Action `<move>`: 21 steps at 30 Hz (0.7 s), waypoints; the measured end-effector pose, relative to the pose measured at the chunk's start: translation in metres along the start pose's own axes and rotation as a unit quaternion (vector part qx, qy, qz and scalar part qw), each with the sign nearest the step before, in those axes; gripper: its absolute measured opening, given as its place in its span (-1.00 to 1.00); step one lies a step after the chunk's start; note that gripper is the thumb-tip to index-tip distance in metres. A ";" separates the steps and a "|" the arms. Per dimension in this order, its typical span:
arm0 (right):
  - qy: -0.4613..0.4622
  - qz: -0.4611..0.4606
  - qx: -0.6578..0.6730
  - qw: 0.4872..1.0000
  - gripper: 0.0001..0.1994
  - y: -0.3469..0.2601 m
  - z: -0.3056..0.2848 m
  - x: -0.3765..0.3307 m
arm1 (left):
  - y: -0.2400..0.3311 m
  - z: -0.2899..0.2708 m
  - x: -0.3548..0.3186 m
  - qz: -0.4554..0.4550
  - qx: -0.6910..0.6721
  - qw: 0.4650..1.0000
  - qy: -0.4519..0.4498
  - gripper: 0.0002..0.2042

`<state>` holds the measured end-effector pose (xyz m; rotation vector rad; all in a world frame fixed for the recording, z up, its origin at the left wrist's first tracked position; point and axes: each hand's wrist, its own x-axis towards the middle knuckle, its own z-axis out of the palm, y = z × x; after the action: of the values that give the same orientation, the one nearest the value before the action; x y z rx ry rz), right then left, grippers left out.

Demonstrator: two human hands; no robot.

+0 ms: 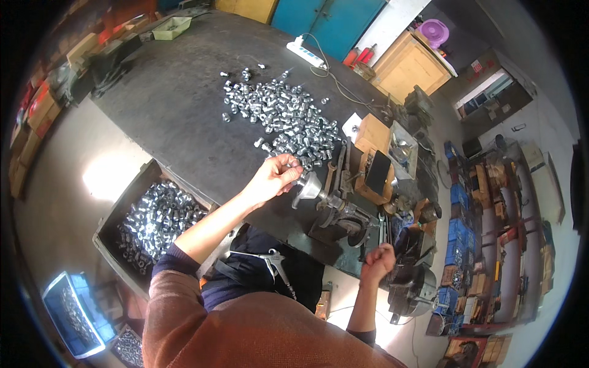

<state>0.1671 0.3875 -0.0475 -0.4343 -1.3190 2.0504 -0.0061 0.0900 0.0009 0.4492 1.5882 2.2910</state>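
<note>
Two bare hands at work, forearms entering from the lower edge in rust-brown sleeves pushed back from the wrists. Left arm stretched forward and up over the bench; left hand [273, 178] palm down, fingers curled together at the near edge of the heap of small silver metal fittings [283, 116] — fingertips pinched on what looks like one fitting, though the piece itself is too small to make out. Right forearm rises nearly vertical at the bench's near edge; right hand [378, 259] clenched to a fist around a dark lever or handle on the small bench machine [343, 211], the handle mostly hidden by the hand.

The heap lies spread across the middle of the dark workbench [178, 104], just beyond the left hand and left of the machine. A metal funnel-shaped part [308, 187] sits just right of the left fingertips.

Room — an open box of more silver fittings [156, 222] below the bench's left edge; blue crate [73, 313] lower left; white power strip [305, 51] at the far side; wooden cabinet [410, 66] and blue door [334, 21] beyond; shelving with blue bins [457, 245] to the right.
</note>
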 end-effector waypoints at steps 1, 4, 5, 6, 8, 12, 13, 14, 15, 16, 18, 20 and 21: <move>0.010 0.033 0.005 0.999 -0.88 0.015 -0.008 0.005 | 0.002 0.000 0.000 0.000 0.004 1.000 0.006 -0.89; 0.159 0.053 -0.083 0.982 -0.87 0.053 -0.002 0.056 | 0.005 -0.005 0.001 -0.002 -0.017 0.999 0.050 -0.90; 0.211 0.029 -0.118 0.970 -0.87 0.058 0.005 0.080 | 0.007 -0.012 -0.001 -0.013 -0.003 0.999 0.048 -0.91; 0.086 -0.124 -0.214 0.965 -0.87 0.051 0.007 0.098 | 0.010 -0.020 -0.009 -0.014 0.037 0.997 0.063 -0.91; -0.034 -0.178 -0.182 0.967 -0.88 0.029 0.023 0.112 | 0.020 -0.037 -0.031 -0.019 0.120 0.989 0.084 -0.90; -0.065 -0.144 -0.004 0.987 -0.87 -0.028 0.048 0.065 | -0.010 -0.127 -0.111 -0.005 0.414 0.891 0.185 -0.80; -0.089 -0.152 0.029 0.984 -0.87 -0.033 0.044 0.054 | -0.027 -0.155 -0.137 0.002 0.495 0.842 0.216 -0.79; -0.096 -0.152 0.031 0.983 -0.87 -0.037 0.037 0.039 | -0.014 -0.159 -0.157 -0.120 0.596 0.767 0.207 -0.79; -0.105 -0.152 0.035 0.982 -0.87 -0.036 0.032 0.026 | -0.008 -0.163 -0.178 -0.143 0.660 0.715 0.182 -0.79; -0.087 -0.119 0.028 0.989 -0.87 -0.031 0.027 0.014 | -0.011 -0.180 -0.195 -0.216 0.740 0.628 0.104 -0.78; -0.050 -0.058 0.008 0.997 -0.88 -0.019 0.016 -0.006 | -0.015 -0.186 -0.199 -0.166 0.730 0.652 0.116 -0.80; -0.021 -0.016 -0.002 1.000 -0.91 0.008 -0.001 -0.008 | -0.006 -0.161 -0.161 -0.118 0.694 0.698 0.129 -0.76; -0.012 -0.001 -0.009 1.000 -0.92 0.021 -0.006 -0.005 | -0.005 -0.147 -0.139 0.011 0.680 0.722 0.126 -0.73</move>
<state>0.1675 0.3824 -0.0691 -0.4164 -1.3523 2.0497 0.0566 -0.0913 -0.0636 0.4167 3.1749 0.7305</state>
